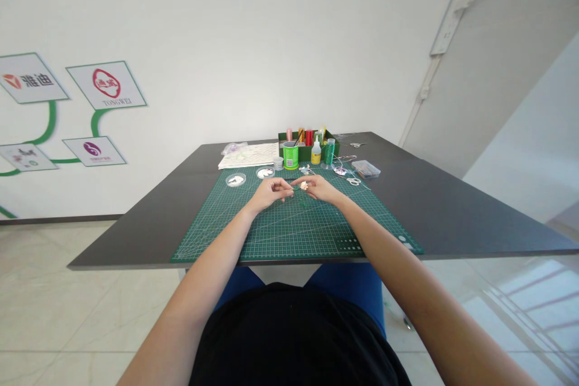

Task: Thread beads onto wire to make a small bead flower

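**Small pale flower at the right hand, left hand close by**

Near edge: dark table, green cutting mat with a pale grid reaching over its front. Both forearms come in from the near side, over the mat.

Mid-mat, toward the far half: right hand narrow, holding the flower at its fingers; exact grip too small to make out. Left hand just left of it, fingers drawn close together, tips near the flower; cannot tell whether they pinch anything.

Beyond the hands, left: two round dishes, white pieces inside. Right: white-handled scissors by the mat's far right corner, clear plastic case just beyond.

Farther, centre: bright green can, small white jar just left of it; to its right a glue bottle, then a green spool. Behind these, a dark green box with coloured spools standing in it. Left of the can, white sheets.

Farthest: white wall, signs at left.
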`<state>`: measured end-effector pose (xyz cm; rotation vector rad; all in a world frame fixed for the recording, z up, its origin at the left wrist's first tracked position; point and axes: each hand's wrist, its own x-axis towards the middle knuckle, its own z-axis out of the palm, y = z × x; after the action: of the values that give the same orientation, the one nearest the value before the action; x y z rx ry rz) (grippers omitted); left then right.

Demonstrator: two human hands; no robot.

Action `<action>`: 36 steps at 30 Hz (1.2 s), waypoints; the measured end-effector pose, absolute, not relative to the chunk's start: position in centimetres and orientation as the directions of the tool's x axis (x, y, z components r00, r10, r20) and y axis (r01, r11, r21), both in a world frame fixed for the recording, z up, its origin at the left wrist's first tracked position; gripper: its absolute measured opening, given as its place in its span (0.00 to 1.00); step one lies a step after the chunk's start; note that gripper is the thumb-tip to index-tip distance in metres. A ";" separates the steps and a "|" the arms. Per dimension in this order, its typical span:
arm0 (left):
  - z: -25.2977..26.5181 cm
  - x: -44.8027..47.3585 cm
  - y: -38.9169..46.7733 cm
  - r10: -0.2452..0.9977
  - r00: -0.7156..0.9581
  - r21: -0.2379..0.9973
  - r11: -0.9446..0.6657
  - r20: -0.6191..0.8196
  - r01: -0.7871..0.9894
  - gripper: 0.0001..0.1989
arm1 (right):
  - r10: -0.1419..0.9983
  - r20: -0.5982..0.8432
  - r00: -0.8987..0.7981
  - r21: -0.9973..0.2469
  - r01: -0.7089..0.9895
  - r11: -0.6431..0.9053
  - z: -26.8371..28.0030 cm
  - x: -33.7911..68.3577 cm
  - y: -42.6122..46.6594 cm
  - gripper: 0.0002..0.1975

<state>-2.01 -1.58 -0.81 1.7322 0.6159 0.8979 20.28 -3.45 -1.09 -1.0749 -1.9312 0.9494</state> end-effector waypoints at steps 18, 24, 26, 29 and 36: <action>-0.6 -2.4 -1.3 0.801 0.439 0.902 -0.427 0.407 -0.057 0.20 | 0.905 0.146 -0.399 -0.854 0.411 0.319 -1.3 20.3 -3.5 0.23; -0.5 -2.4 -1.1 0.838 0.367 0.914 -0.386 0.404 -0.125 0.20 | 0.890 0.147 -0.431 -0.846 0.412 0.339 -1.4 20.4 -3.4 0.22; -0.5 -2.4 -1.0 0.851 0.336 0.914 -0.378 0.405 -0.145 0.20 | 0.886 0.149 -0.440 -0.847 0.406 0.344 -1.4 20.5 -3.3 0.22; -0.6 -2.4 -0.8 0.867 0.282 0.910 -0.374 0.412 -0.179 0.19 | 0.883 0.138 -0.448 -0.850 0.404 0.337 -1.5 20.5 -3.3 0.23; -0.2 -2.7 -0.7 0.901 0.152 0.903 -0.372 0.407 -0.215 0.18 | 0.881 0.116 -0.458 -0.844 0.422 0.331 -1.3 20.4 -3.4 0.23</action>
<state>-2.68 -0.65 -0.19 1.4371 0.7105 1.4221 20.39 -3.39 -1.32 -1.1406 -2.0227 1.0331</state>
